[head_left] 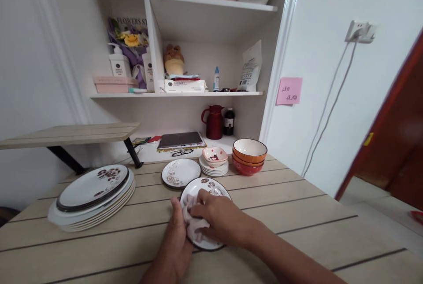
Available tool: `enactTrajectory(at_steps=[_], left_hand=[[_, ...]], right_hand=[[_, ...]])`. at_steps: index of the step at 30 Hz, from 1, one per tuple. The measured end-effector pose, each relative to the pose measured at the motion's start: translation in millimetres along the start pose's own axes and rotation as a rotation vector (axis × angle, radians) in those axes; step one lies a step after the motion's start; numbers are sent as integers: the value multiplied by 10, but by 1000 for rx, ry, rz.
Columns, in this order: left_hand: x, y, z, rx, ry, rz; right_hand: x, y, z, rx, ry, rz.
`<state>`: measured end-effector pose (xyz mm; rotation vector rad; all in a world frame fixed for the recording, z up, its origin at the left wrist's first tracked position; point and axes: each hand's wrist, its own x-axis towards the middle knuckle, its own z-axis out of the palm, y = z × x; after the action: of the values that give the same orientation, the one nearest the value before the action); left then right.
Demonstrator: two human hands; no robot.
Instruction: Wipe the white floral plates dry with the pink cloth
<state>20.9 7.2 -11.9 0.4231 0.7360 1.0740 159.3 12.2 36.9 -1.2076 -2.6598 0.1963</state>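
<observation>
A white plate with a dark rim and brown flower print (pixel 204 183) is tilted up off the table between my hands. My left hand (pixel 178 235) grips its left edge, thumb on the near side and fingers hidden beneath. Bunched under the fingers of my right hand (pixel 224 215) is a pale pinkish cloth (pixel 194 226), pressed against the plate's face. Just behind lies a similar flowered plate (pixel 181 172). A small square bowl with a cartoon print (pixel 215 155) sits on a stack of small white plates (pixel 214 169).
Stacked orange and red bowls (pixel 249 156) stand at the back right. To the left is a tall stack of large plates (pixel 95 191), below a raised wooden shelf (pixel 72 135). Behind are glasses (pixel 182 153), a laptop (pixel 181 140) and a red jug (pixel 214 122).
</observation>
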Motion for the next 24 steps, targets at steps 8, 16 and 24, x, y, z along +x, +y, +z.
enactTrajectory(at_steps=[8, 16, 24], left_hand=[[36, -18, -9, 84, 87, 48], [-47, 7, 95, 186, 163, 64], [57, -92, 26, 251, 245, 215]], right_hand=[[-191, 336, -256, 169, -330, 212], [-170, 543, -270, -37, -82, 510], [108, 322, 80, -258, 133, 572]])
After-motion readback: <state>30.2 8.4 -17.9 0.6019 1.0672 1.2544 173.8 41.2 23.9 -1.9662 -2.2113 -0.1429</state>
